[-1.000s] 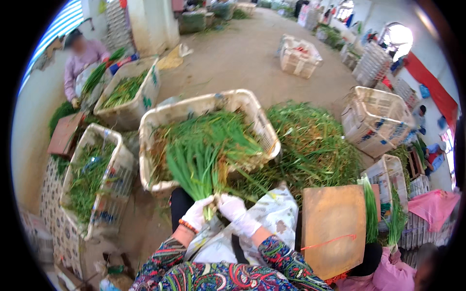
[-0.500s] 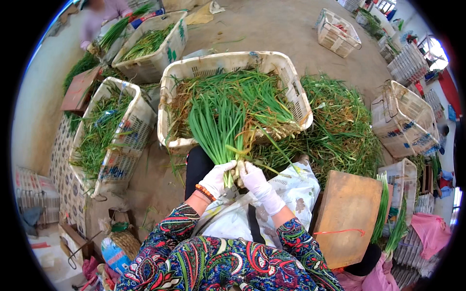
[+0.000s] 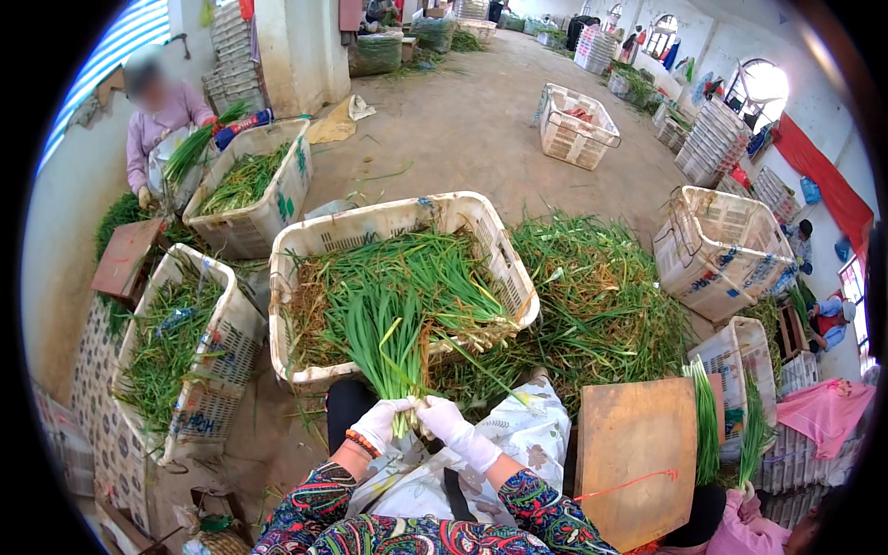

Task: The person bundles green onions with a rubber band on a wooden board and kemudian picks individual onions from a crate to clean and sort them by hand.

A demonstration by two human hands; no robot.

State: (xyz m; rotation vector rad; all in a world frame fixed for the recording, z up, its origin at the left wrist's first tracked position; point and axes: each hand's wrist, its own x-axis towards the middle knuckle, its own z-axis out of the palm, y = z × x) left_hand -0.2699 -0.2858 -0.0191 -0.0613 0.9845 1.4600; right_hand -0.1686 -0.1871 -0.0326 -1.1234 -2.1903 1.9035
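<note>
In white gloves, both my hands meet above my lap. My left hand point(image 3: 377, 422) is closed around the pale stem ends of a bunch of Chinese chives point(image 3: 384, 342), whose long green leaves fan away over the near rim of a white plastic crate point(image 3: 326, 372). My right hand point(image 3: 453, 430) touches the left one, its fingers pinched at the stems where some yellow-brown leaves hang; exactly what they grip is partly hidden. Loose chives point(image 3: 453, 273), mixed with dry brown leaves, fill the crate. A pale patterned apron point(image 3: 527, 435) covers my legs.
A heap of trimmings point(image 3: 601, 305) lies right of the crate. A wooden board point(image 3: 638, 449) stands near my right, beside upright chive bunches point(image 3: 705, 421). Another filled crate point(image 3: 227, 324) is at left. A co-worker point(image 3: 166, 120) handles chives at far left; a pink sleeve point(image 3: 749, 527) shows at lower right.
The view has tilted up, showing more of the far room, so everything sits lower and slightly left. My hands stay together at the stems of the bunch.
</note>
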